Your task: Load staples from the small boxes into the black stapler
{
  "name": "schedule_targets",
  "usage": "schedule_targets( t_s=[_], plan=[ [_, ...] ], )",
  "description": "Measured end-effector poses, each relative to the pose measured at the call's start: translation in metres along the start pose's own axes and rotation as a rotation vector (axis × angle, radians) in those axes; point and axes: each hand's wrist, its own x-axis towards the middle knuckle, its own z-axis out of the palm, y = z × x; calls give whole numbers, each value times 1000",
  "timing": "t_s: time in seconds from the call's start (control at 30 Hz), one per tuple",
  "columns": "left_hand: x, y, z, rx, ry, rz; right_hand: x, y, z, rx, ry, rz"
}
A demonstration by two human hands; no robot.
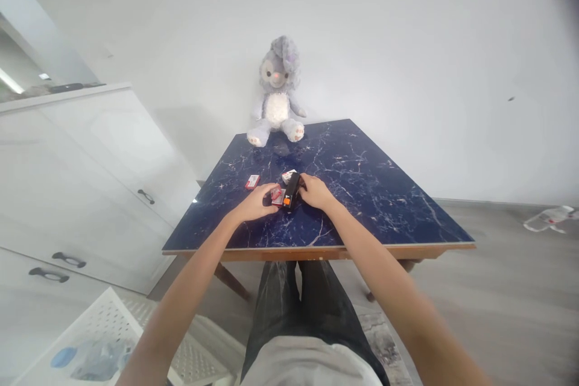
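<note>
We stand at a blue marbled table (384, 199), a grey plush toy (277, 105) at its far edge. Our right hand (316, 192) touches the black device (294, 187) mid-table, though whether its fingers grip we cannot tell; our left hand (256, 204), fingers curled, holds a small red case (275, 192) beside it.

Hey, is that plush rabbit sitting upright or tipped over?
Upright: the gray plush rabbit sits on the blue table, head above its body, legs out in front.
</note>
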Motion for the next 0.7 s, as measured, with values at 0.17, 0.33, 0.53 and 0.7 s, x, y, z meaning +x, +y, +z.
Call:
schedule_targets(
  t_s=[0.17,0.33,0.53,0.7],
  plan=[
    [12,-4,-9,-147,-153,17,0,0,-1,6,-4,-5],
    [25,-7,-11,-142,-271,27,0,0,-1,-5,4,-14],
    [43,0,-17,52,-309,64,0,0,-2,-5,1,-16],
    [34,13,-21,119,-325,93,0,-3,-4,-5,-9,0]
  ],
)
